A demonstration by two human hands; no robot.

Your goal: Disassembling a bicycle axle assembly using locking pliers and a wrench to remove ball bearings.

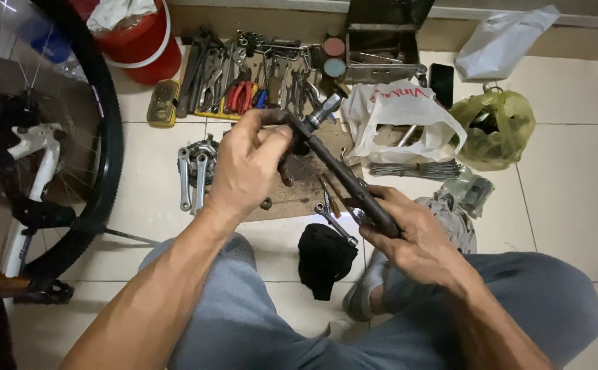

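- A long, dark, greasy metal shaft with a bright silver threaded end (343, 175) was held slantwise above the person's lap, its silver tip pointing up toward the tools and its lower end buried in the right hand, apparently so both ends could be worked at once.
- The right hand (408, 233) was closed firmly around the shaft's lower end, wrist low over the right knee, serving as the anchor.
- The left hand (247, 164) was curled shut over the upper part of the shaft, fingers bent and forearm raised from the left knee; what exactly lay under the fingers could not be told.
- Beneath the hands lay a stained brown cardboard sheet (292, 195), likely there to catch grease, with a black rag (323, 257) just before it.
- A silver crank arm set (196, 171) rested left of the cardboard; a row of pliers and wrenches (251, 85) was laid out beyond, within reach.
- A black bicycle tyre (104, 130) stood at left, white plastic bag (398, 113) at right.
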